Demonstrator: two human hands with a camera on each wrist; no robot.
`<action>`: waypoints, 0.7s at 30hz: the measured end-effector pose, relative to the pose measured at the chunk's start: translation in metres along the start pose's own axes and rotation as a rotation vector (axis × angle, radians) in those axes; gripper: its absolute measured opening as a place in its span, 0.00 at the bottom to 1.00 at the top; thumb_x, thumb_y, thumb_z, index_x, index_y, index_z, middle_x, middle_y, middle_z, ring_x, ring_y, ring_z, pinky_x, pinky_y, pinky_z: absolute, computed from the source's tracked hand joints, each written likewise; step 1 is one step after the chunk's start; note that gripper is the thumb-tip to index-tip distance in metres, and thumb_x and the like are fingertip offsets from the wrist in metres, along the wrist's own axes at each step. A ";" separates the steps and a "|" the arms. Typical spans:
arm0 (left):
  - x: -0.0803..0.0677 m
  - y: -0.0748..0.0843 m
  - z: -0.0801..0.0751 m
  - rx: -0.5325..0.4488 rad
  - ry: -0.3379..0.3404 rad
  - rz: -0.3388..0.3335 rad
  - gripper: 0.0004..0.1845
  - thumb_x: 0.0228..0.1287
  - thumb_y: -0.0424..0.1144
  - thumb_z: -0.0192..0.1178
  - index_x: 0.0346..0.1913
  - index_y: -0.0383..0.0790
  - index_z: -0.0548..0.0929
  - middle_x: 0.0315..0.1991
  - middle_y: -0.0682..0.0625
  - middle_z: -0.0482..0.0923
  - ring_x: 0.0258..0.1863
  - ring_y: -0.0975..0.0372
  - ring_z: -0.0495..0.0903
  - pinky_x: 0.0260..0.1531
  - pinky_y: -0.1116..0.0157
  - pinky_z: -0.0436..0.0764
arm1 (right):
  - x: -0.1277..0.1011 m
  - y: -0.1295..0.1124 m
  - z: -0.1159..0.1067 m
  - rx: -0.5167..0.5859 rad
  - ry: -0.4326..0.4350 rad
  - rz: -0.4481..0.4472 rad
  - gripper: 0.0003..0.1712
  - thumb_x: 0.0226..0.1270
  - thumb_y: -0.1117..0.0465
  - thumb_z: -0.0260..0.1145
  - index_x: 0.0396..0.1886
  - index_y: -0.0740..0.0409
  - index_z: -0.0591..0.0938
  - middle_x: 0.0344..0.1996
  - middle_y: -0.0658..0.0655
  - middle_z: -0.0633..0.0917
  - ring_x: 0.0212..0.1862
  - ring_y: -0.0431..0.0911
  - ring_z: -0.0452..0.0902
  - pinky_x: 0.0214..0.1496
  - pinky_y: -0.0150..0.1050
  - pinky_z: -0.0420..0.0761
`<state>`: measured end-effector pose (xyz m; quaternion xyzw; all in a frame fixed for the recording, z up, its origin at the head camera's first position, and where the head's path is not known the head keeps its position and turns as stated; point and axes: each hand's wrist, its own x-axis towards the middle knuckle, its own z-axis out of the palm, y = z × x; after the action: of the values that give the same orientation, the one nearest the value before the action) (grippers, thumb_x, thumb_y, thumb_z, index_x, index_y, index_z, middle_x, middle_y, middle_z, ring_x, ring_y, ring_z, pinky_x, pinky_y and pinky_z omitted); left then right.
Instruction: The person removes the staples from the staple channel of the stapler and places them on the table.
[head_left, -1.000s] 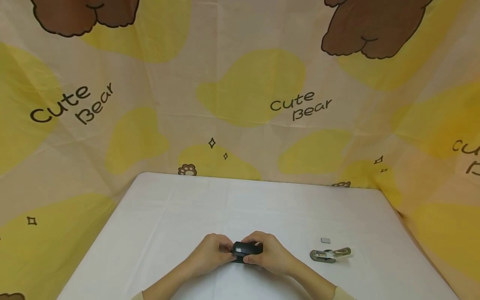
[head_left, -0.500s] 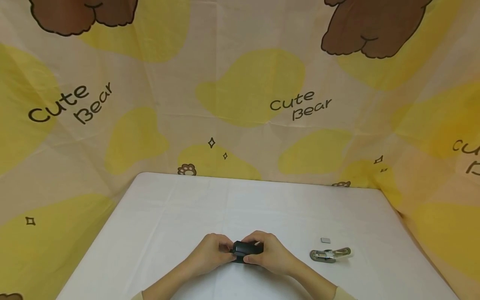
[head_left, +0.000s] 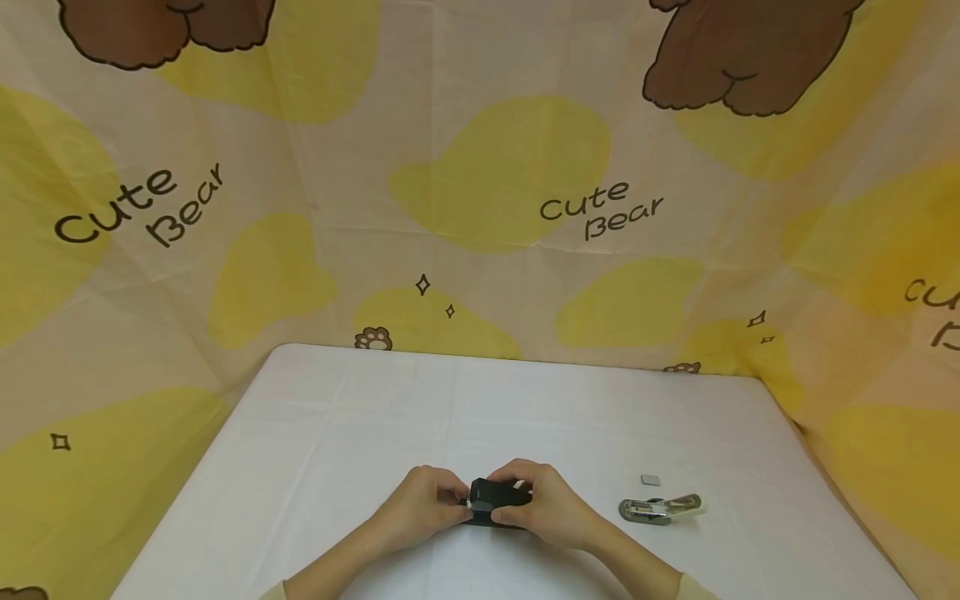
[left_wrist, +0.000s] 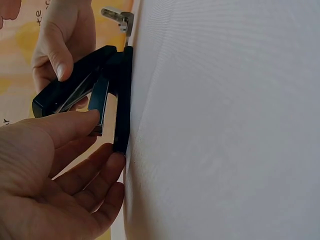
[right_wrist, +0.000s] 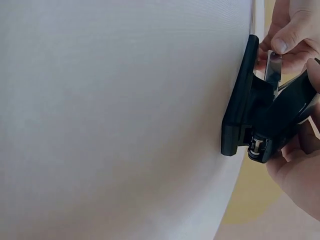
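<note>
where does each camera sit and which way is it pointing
Head: worn on the head, facing forward and down over the white table to the bear-print cloth; left hand, right hand and forearms show.
Left wrist: on that wrist, facing the opened black stapler; left hand near, right hand beyond.
Right wrist: on that wrist, facing the black stapler from its other end; right hand near, left hand beyond.
Shared: head and left wrist both show the clear stapler.

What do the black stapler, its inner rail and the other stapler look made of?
Black stapler: probably satin plastic, its shell evenly dark with soft highlights.
Inner rail: likely polished metal, from its silvery glint.
Other stapler: perhaps glossy tinted plastic, as its shell looks see-through; too small for certainty.
</note>
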<state>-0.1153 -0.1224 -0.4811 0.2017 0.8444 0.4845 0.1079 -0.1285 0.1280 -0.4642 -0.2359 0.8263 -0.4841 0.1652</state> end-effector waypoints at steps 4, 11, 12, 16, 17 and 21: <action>0.000 0.000 0.000 0.007 -0.003 0.007 0.09 0.59 0.34 0.76 0.42 0.42 0.92 0.34 0.60 0.86 0.34 0.67 0.79 0.37 0.68 0.77 | -0.001 -0.001 -0.002 -0.008 0.004 -0.002 0.19 0.63 0.58 0.80 0.53 0.46 0.87 0.48 0.43 0.86 0.48 0.48 0.77 0.47 0.38 0.78; 0.001 -0.002 0.000 0.020 0.002 0.029 0.09 0.58 0.35 0.76 0.42 0.40 0.92 0.33 0.60 0.85 0.33 0.67 0.78 0.36 0.68 0.76 | -0.004 -0.002 -0.004 -0.021 0.016 -0.025 0.19 0.63 0.58 0.80 0.53 0.47 0.87 0.49 0.42 0.86 0.49 0.46 0.77 0.51 0.39 0.78; 0.001 -0.002 0.000 0.025 0.003 0.032 0.09 0.58 0.35 0.76 0.42 0.40 0.92 0.33 0.60 0.85 0.33 0.68 0.78 0.36 0.68 0.76 | -0.004 -0.002 -0.004 -0.025 0.017 -0.029 0.19 0.63 0.58 0.80 0.53 0.47 0.87 0.49 0.42 0.86 0.49 0.46 0.77 0.52 0.40 0.77; 0.001 -0.002 0.000 0.033 0.005 0.035 0.09 0.58 0.34 0.76 0.42 0.40 0.92 0.33 0.60 0.85 0.33 0.68 0.78 0.36 0.68 0.77 | -0.006 -0.002 -0.005 -0.031 0.025 -0.047 0.19 0.63 0.58 0.80 0.53 0.48 0.87 0.49 0.42 0.87 0.49 0.44 0.78 0.54 0.40 0.77; 0.001 -0.002 0.000 0.033 0.005 0.035 0.09 0.58 0.34 0.76 0.42 0.40 0.92 0.33 0.59 0.85 0.33 0.68 0.78 0.36 0.68 0.77 | -0.006 -0.002 -0.005 -0.029 0.026 -0.051 0.19 0.63 0.58 0.80 0.53 0.48 0.87 0.49 0.42 0.87 0.49 0.44 0.78 0.55 0.40 0.77; 0.001 -0.002 0.001 0.032 0.013 0.035 0.09 0.57 0.33 0.76 0.41 0.40 0.92 0.33 0.57 0.86 0.33 0.68 0.78 0.36 0.68 0.76 | -0.008 -0.003 -0.006 -0.016 0.032 -0.054 0.19 0.63 0.59 0.79 0.53 0.50 0.87 0.49 0.42 0.87 0.49 0.44 0.79 0.56 0.41 0.78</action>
<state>-0.1165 -0.1223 -0.4833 0.2149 0.8491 0.4739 0.0908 -0.1240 0.1356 -0.4578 -0.2515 0.8259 -0.4856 0.1372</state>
